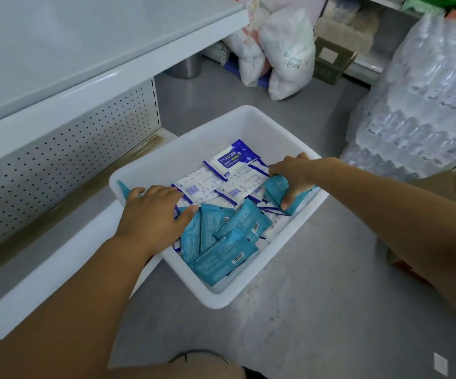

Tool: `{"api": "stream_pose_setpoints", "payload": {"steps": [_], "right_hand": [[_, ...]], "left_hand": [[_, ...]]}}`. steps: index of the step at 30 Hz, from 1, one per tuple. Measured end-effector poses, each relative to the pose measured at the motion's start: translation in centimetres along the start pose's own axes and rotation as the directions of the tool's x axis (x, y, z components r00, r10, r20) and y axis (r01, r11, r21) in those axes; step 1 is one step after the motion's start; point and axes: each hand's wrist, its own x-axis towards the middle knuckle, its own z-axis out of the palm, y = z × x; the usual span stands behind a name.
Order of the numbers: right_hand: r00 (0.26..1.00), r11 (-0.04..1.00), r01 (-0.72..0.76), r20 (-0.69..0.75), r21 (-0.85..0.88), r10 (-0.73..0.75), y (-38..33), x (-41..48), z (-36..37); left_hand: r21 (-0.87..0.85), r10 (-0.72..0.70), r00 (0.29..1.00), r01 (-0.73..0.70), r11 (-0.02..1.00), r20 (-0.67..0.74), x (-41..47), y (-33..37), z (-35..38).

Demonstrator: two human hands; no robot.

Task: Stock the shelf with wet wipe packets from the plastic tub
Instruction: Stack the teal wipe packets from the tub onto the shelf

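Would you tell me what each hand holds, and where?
Right hand grips a teal packet by its upper end; left hand rests on packets, hold unclear.

Body parts in view: left forearm point(84, 283) and right forearm point(385, 209), both bare to the frame edge. Left hand point(153, 214) and right hand point(292, 173) are ungloved, with short, plain nails. A bare knee point(194, 369) shows at bottom centre, crossed by a thin dark curved band point(202, 352) — type indeterminate.
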Motion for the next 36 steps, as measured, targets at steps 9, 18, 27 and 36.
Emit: {"api": "stream_pose_setpoints", "payload": {"steps": [9,18,27,36], "right_hand": [[0.996,0.999,-0.029,-0.089,-0.022,0.027,-0.2,-1.2,-1.0],[0.959,0.654,0.198,-0.281,0.73,0.024,-6.8,-4.4,-6.3],[0.95,-0.069,0.312,-0.31,0.948,0.042,-16.7,-6.1,-14.4],[0.889,-0.164,0.451,-0.457,0.878,-0.004,-24.6,-8.4,-21.4]], "left_hand": [[-0.059,-0.025,0.999,0.027,0.998,0.033,0.0,0.3,-0.8],[-0.697,-0.161,0.987,0.112,0.708,-0.005,0.3,2.0,-4.6],[-0.953,-0.204,0.979,0.058,0.297,-0.004,-0.1,2.0,-13.1],[-0.978,-0.403,0.904,-0.064,0.199,-0.141,-2.6,-3.4,-20.5]]}}
